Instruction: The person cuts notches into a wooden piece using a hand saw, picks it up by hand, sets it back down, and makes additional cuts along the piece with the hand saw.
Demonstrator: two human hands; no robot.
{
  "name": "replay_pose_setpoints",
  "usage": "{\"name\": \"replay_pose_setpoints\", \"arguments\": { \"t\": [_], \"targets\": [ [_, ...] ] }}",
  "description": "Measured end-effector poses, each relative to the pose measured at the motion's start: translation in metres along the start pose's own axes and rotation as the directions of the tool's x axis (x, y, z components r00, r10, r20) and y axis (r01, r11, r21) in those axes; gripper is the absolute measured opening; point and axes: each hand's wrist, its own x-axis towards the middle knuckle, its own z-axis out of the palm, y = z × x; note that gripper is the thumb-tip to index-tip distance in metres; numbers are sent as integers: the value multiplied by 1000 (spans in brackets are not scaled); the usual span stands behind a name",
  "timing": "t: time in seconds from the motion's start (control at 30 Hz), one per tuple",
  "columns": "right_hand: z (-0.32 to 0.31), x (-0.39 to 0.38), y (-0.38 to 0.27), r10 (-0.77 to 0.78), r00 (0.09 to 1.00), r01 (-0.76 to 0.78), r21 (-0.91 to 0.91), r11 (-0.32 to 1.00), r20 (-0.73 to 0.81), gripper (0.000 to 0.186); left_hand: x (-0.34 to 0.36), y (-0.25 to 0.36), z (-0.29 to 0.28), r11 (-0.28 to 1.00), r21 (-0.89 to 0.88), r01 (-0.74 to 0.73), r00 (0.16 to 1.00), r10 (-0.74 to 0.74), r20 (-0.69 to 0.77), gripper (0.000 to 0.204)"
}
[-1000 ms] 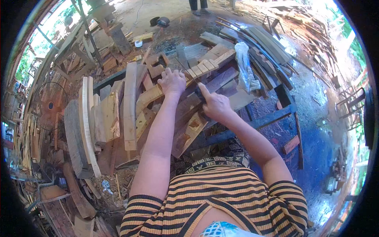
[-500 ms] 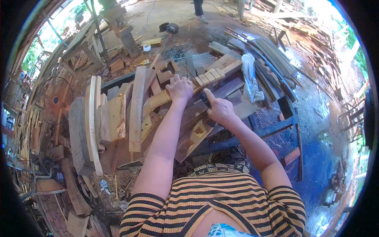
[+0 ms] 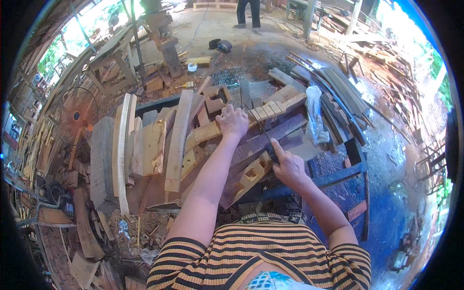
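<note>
A long pale wooden bar [image 3: 268, 110] with a row of cross cuts lies slanting over the pile of boards. My left hand [image 3: 233, 121] is closed over the middle of this bar, its fingers curled around the far edge. My right hand [image 3: 289, 165] grips the dark handle of a handsaw [image 3: 262, 127], index finger stretched along it. The thin blade runs away from me across the bar, just right of my left hand; its far end is hard to make out. Beneath the saw lies a wooden block with square holes [image 3: 252, 175].
Curved boards [image 3: 178, 145] stand out on the left of the pile. A clear plastic bag [image 3: 314, 116] lies at its right, above a blue metal frame [image 3: 319, 178]. Farther off are a white tub [image 3: 192, 67], dark footwear [image 3: 221, 45] and a standing person's legs [image 3: 248, 13].
My right hand has drawn the saw back toward me, so more of the blade shows. My left hand keeps its hold on the bar. The whole view has shifted slightly.
</note>
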Motion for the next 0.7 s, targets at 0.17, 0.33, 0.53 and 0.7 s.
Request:
{"name": "replay_pose_setpoints", "arguments": {
  "t": [0.17, 0.33, 0.53, 0.7],
  "targets": [
    [11, 52, -1, 31, 1000, -31, 1, 1000, -1, 75, 2, 7, -3, 1000, -10, -3, 1000, 3, 31, 35],
    [8, 5, -2, 54, 998, -53, -17, 998, 33, 77, 0, 3, -6, 1000, -9, 5, 999, -5, 32, 36],
    [-5, -12, -1, 23, 999, -23, -16, 1000, 33, 78, -1, 0, -3, 1000, -11, -4, 1000, 5, 6, 35],
    [11, 52, 3, 24, 999, -24, 1, 1000, -24, 77, 0, 5, 0, 1000, -20, -1, 1000, 1, 31, 36]
  ]
}}
